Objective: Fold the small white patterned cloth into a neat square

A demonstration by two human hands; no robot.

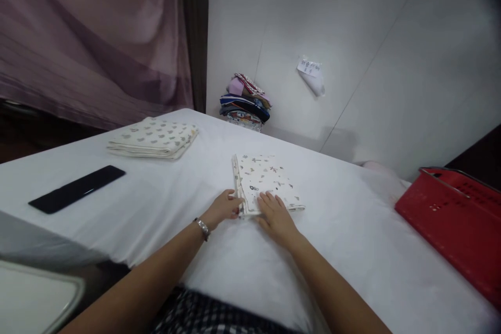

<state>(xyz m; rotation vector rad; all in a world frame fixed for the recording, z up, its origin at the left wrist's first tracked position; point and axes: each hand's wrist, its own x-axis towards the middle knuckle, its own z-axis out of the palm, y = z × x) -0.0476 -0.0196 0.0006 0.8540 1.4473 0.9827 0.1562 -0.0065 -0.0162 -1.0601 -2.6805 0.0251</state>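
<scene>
A folded white cloth (266, 175) with small scattered prints lies on the white-covered table in front of me. At its near left corner, my left hand (221, 207) has its fingers curled round the layered edge. My right hand (276, 219) rests on the near edge of the same cloth, palm down, with fingers stretched out flat over the top layer. Part of the near edge is hidden under that hand.
Another folded cloth (154, 138) with grey prints lies at the back left. A black phone-like slab (77, 189) is nearer on the left. Folded fabrics (245, 102) are stacked past the far edge by the wall. On the right stands a red plastic basket (450, 219).
</scene>
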